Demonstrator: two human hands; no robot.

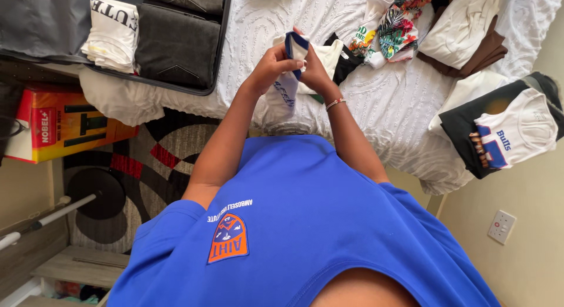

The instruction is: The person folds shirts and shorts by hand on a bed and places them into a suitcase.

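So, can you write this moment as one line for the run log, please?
hands: left and right both gripping white-and-blue garment | over: white bedspread | nearby: open suitcase, sorted clothes

A flat rectangular cardboard box (64, 126), orange and yellow with a red panel and dark pictures on its face, lies on the patterned rug (147, 166) beside the bed (388, 101), below the open suitcase (176, 48).

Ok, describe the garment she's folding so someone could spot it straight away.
Start at the white textured bedspread, then find the two hands raised above its near edge. Left hand and right hand pinch a white garment with navy trim; unlike the other clothes, it hangs lifted, not lying flat.
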